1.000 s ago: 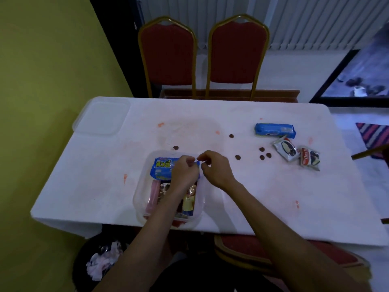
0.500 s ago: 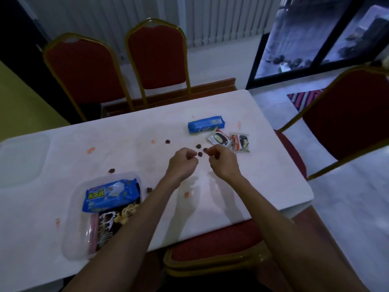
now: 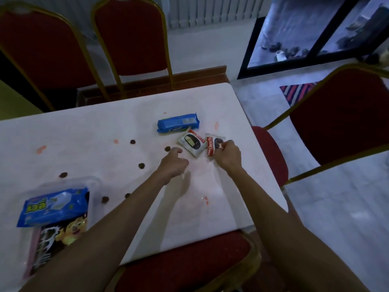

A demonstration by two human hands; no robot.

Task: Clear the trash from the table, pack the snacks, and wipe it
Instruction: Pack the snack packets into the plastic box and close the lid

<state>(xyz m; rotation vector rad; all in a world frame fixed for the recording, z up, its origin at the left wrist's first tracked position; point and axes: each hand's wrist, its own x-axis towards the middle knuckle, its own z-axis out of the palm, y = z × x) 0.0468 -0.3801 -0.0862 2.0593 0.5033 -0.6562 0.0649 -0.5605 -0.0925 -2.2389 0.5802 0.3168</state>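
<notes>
My right hand (image 3: 228, 155) pinches a red Choco Pie packet (image 3: 211, 146) lying on the white table (image 3: 105, 131). A second Choco Pie packet (image 3: 192, 143) lies just left of it, and a blue cookie pack (image 3: 178, 122) sits behind both. My left hand (image 3: 173, 163) hovers with curled fingers beside the second packet and holds nothing I can see. At the near left, a clear plastic container (image 3: 92, 182) holds a blue snack bag (image 3: 52, 206) and other snack packs. Several dark round crumbs, one (image 3: 141, 165) near my left wrist, dot the table.
Orange smears, such as one (image 3: 41, 149), mark the tabletop. Two red chairs (image 3: 134, 36) stand behind the table, another (image 3: 341, 114) at the right end, and one seat (image 3: 189, 264) is under the near edge. A glass door is at the back right.
Both hands moved from the container at the left across the table to the right. My right hand has taken hold of the red Choco Pie packet. The view swung rightward.
</notes>
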